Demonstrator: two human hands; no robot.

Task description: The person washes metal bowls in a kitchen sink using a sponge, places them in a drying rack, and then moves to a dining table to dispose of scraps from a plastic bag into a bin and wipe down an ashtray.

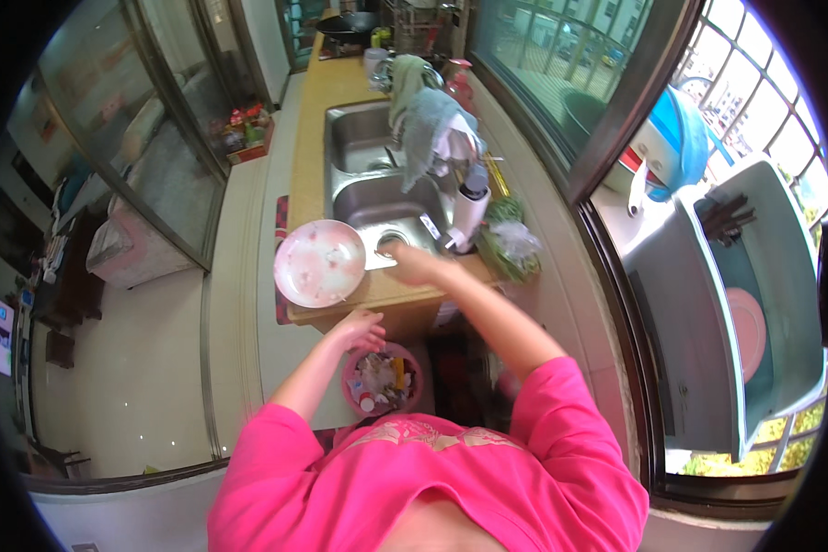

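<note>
My right hand (pixel 412 262) reaches over the near rim of the stainless steel double sink (pixel 386 207), by the drain of the near basin; it is blurred, and whether it grips anything cannot be made out. My left hand (pixel 360 331) hangs palm inward over a pink trash bin (pixel 419 386) full of waste, fingers apart and holding nothing. A round pink and white plate (pixel 319 263) with small bits on it rests at the counter's left edge, beside the near basin. Right of that basin stands a white dispenser-like device (pixel 470 210) with a dark top.
Cloths (pixel 428 124) hang over the faucet area. Leafy greens in a plastic bag (pixel 514 241) lie right of the sink. Farther back are a red pump bottle (pixel 459 86) and a black wok (pixel 348 26). Beyond the window frame at right, a grey tub (pixel 704 310) holds a pink plate (pixel 745 334).
</note>
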